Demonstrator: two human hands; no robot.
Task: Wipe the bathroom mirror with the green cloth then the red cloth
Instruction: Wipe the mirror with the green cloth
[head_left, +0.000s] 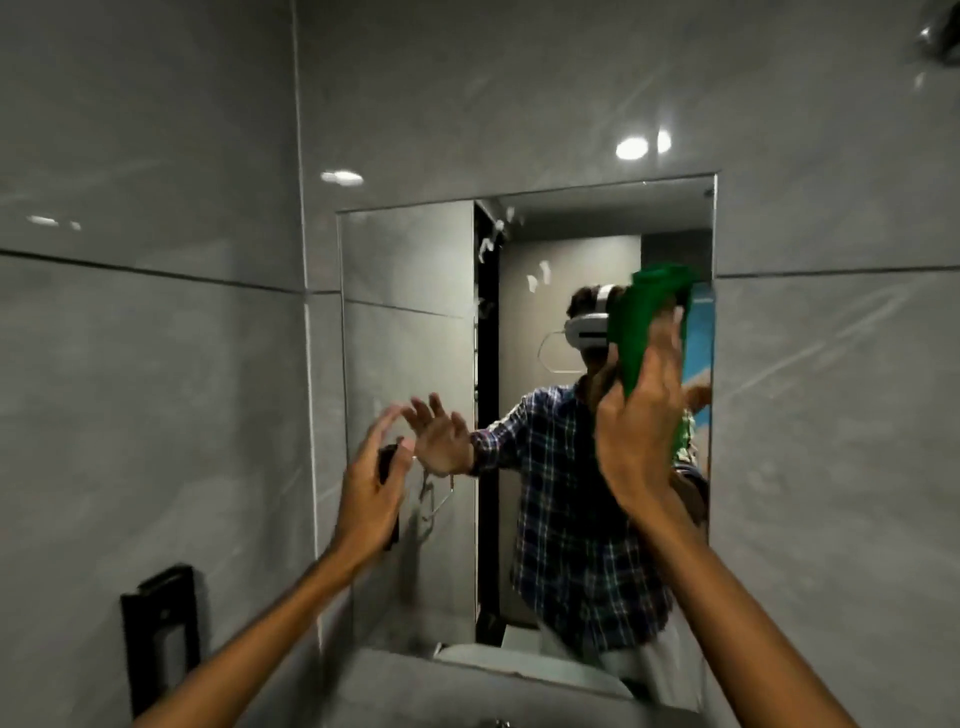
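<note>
The rectangular bathroom mirror (410, 332) hangs on the grey tiled wall in front of me. My right hand (641, 431) presses a bunched green cloth (644, 322) against the glass near the mirror's upper right edge. My left hand (371, 488) is raised by the mirror's left edge, fingers spread, holding nothing. The glass reflects both arms and a person in a plaid shirt. No red cloth is in view.
A black wall-mounted fixture (161, 634) sits low on the left tile wall. A grey ledge (467, 686) runs under the mirror. A chrome fitting (940, 36) shows at the top right corner.
</note>
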